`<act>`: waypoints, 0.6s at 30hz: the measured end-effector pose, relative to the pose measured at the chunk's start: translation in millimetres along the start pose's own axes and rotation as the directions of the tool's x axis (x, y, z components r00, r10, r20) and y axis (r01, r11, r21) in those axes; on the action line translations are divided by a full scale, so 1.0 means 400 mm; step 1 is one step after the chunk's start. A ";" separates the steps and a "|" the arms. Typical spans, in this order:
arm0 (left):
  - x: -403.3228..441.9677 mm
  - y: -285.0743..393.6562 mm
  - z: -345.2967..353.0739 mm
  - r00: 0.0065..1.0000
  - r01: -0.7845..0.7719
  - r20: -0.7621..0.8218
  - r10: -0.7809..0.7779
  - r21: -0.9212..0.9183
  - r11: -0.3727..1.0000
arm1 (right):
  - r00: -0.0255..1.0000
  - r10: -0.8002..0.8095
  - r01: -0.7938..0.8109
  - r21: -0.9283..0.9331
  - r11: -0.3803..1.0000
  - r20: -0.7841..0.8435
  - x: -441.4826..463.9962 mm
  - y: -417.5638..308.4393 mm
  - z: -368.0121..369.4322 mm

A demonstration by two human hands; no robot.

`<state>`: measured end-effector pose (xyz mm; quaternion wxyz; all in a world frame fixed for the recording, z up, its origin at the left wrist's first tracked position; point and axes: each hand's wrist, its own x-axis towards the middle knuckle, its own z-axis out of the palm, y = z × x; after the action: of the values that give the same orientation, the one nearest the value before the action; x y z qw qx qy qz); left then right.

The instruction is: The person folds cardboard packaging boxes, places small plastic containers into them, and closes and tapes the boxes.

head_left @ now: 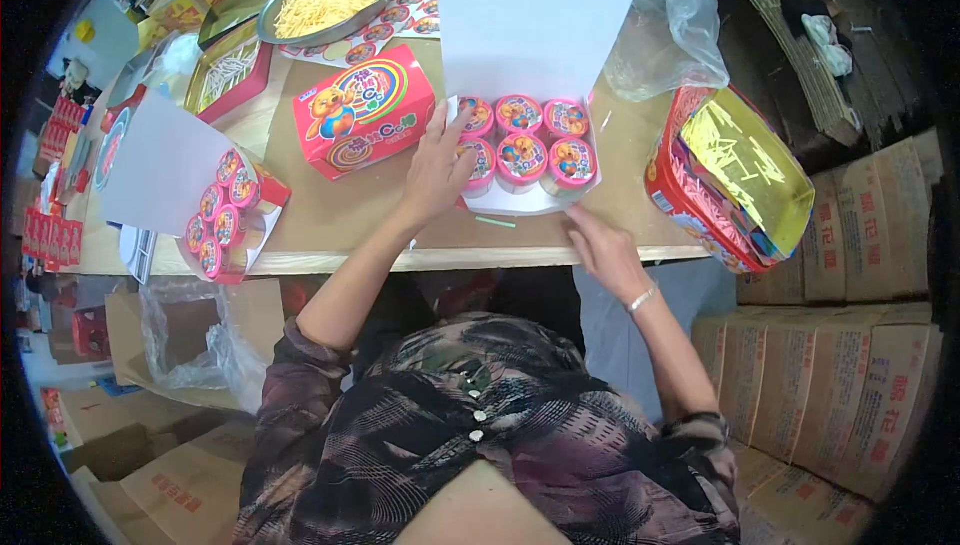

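Two grips [437, 167] [610, 250] at carton [530, 30] between red box [365, 110] and tin [695, 230]: left unclear, right loose.

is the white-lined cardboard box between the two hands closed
No, its white cardboard lid stands raised, leaving six round pink-topped tubs in view inside.

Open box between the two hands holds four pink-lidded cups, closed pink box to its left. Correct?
No, the count is off: the head view shows six pink-lidded cups in the open box, not four. The closed pink box is to its left, as stated.
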<state>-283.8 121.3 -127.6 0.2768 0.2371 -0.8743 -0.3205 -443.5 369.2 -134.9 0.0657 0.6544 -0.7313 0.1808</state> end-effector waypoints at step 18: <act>0.165 0.193 -0.258 0.864 0.503 0.211 -0.458 -0.428 0.751 | 0.791 0.605 -0.458 0.744 0.487 0.091 0.338 0.107 -0.247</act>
<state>-284.9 90.6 14.1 0.1931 0.3646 -0.6915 -0.5930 -517.6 281.1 -6.1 -0.1948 0.3439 -0.7514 0.5284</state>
